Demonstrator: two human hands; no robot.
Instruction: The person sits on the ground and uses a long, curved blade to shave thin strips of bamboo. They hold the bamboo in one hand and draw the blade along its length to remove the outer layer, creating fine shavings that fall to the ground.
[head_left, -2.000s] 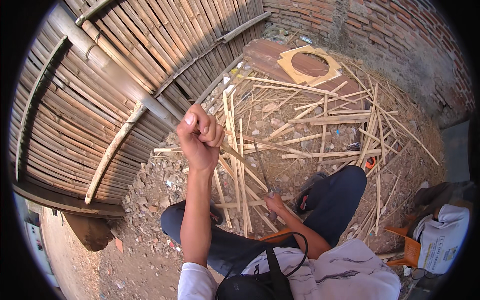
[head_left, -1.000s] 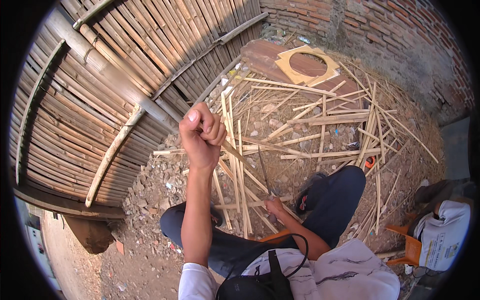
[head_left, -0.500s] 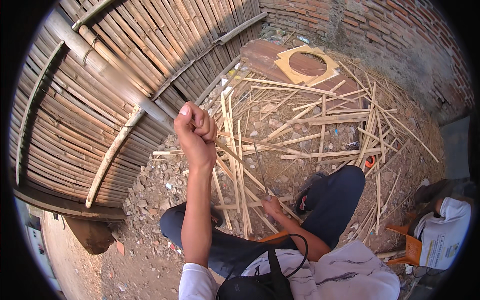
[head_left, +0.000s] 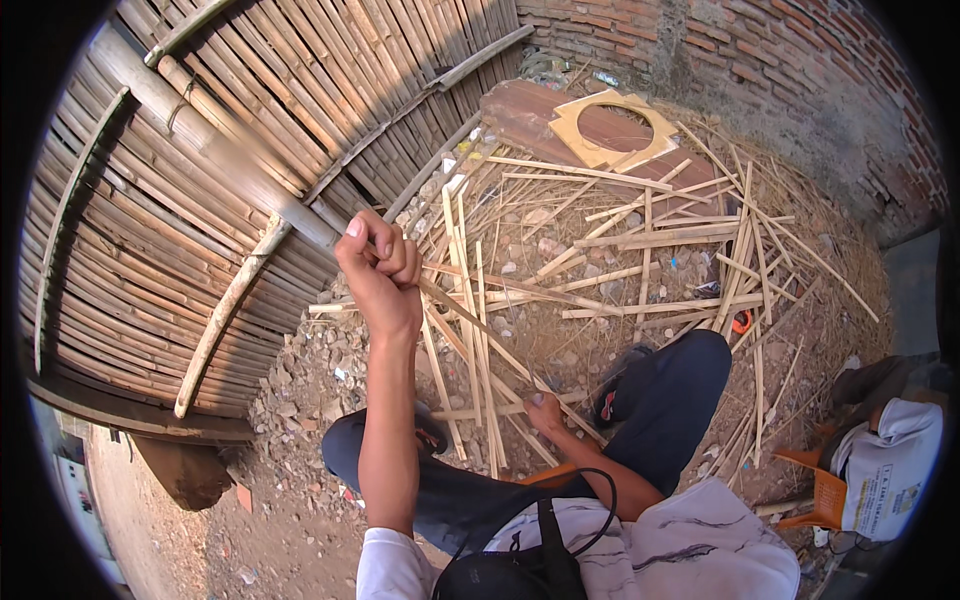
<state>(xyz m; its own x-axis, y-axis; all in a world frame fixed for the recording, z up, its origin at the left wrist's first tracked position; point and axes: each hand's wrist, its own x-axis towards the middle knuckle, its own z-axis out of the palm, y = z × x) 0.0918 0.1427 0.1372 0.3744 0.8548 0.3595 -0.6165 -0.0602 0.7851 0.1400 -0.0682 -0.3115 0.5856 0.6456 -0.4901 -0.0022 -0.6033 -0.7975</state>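
Note:
My left hand is raised at the centre left, its fingers closed round a bamboo strip. From that fist the strip slants down to the right, its lower part reaching close to my right hand. Low between my knees, the right hand is closed on a knife whose long thin blade points away from me and looks faint and narrow. The palm hides its handle. Several split bamboo strips lie crossed on the ground just beyond and beside both hands.
A bamboo-slat wall with a thick pole rises at left; a brick wall stands behind. A yellowish board with a round hole rests on a brown plank. An orange chair with white cloth is at right. Rubble covers the ground.
My left hand has shifted slightly left, and the strip in it has moved too. The right hand has barely moved; the blade looks thinner and fainter than before.

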